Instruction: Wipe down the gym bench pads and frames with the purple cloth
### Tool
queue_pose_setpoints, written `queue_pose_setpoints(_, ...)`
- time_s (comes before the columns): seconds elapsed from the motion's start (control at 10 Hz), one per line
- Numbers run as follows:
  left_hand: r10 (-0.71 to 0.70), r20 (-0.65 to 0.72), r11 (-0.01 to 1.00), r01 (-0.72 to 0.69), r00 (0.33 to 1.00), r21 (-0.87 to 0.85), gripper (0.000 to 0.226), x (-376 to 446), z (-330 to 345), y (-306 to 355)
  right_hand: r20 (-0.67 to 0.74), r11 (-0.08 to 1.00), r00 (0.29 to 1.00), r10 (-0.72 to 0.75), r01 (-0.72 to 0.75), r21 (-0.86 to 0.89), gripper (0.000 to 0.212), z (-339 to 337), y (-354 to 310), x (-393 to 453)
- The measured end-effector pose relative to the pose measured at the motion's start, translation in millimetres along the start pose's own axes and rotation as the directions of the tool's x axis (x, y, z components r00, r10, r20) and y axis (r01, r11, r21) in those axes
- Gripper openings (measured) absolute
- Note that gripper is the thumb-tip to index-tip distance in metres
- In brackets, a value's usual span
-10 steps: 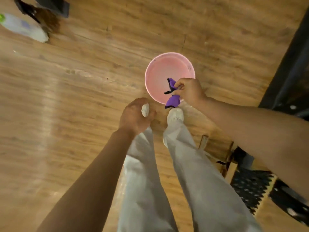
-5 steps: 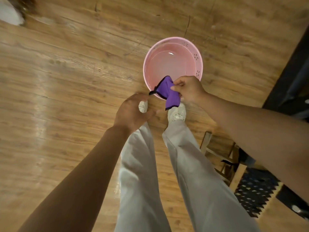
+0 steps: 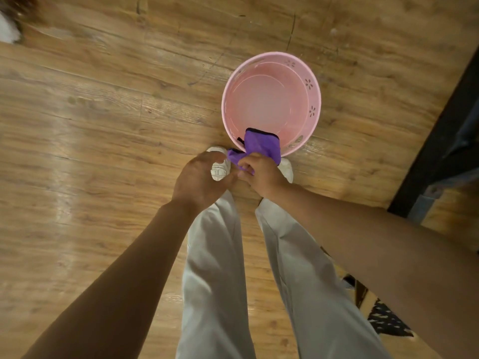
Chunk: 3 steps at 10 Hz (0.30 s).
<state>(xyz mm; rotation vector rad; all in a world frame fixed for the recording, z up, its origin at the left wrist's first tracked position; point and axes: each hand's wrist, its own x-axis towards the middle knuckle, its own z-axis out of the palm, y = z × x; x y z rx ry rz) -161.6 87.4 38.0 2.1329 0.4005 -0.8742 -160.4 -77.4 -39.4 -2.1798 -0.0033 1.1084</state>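
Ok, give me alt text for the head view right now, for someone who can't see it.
Looking straight down, the right hand grips a purple cloth above the near rim of a pink basin on a wooden floor. The left hand touches the cloth's left end. Pale trousers and white shoes show below; a dark frame stands at right.

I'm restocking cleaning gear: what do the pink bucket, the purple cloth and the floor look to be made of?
Pink bucket: seemingly moulded plastic, smooth and slightly glossy, with flower-shaped cutouts near the rim. Purple cloth: soft woven or microfibre fabric, matte, folding limply, with a dark stitched edge. Floor: wood-grain planks with a sheen; real wood or laminate, I cannot tell.
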Motion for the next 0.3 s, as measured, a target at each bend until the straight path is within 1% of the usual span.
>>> queue_pose_setpoints(0.1, -0.016, 0.022, 1.000, 0.016, 1.000, 0.017, 0.048, 4.9, -1.8, -7.6, 0.010, 0.998, 1.000, -0.019, 0.019, -0.060, 0.026, -3.2, 2.1, 1.6)
queue_pose_setpoints(0.2, -0.008, 0.026, 0.999, 0.007, 1.000, 0.035, 0.049, 10.0, -2.4, -12.5, -0.026, 0.993, 0.998, -0.061, 0.058, -0.098, 0.026, -10.7, 3.8, 1.7)
queue_pose_setpoints(0.3, -0.015, 0.027, 0.999, 0.015, 1.000, 0.031, 0.049, 12.4, -4.3, -11.9, -0.094, 0.981, 0.990, -0.102, 0.084, -0.175, 0.023, -18.6, 2.4, -1.6)
